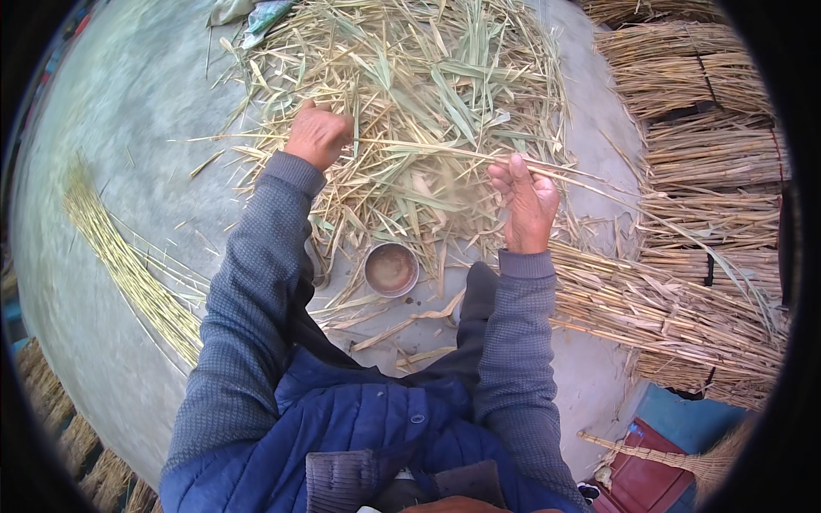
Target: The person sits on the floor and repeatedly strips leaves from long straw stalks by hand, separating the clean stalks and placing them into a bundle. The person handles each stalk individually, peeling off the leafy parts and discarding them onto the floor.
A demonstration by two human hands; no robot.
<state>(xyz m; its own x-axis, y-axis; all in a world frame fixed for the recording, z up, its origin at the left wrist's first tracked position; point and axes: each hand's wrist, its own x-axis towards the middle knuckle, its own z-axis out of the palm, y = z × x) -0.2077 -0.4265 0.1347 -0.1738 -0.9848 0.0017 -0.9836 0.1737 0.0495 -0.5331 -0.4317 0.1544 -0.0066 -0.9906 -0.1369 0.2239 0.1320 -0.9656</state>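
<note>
My left hand (321, 134) is closed in a fist around a thin dry reed stalk (428, 147). One end of the stalk juts out to the left of that fist. Further right, my right hand (527, 203) has it pinched between thumb and fingers, palm partly turned up. Slender tips and leafy strips trail beyond this hand to the right. Below both hands lies a wide heap of stripped leaves and husks (402, 94), straw-coloured with some green blades.
A round metal bowl (392, 269) with brownish contents stands between my feet. Thin greenish stalks (128, 261) lie bundled at the left. Loose reeds (667, 299) lie at right, beside tied reed bundles (693, 73). A straw broom (658, 455) and dark red object (641, 483) are lower right.
</note>
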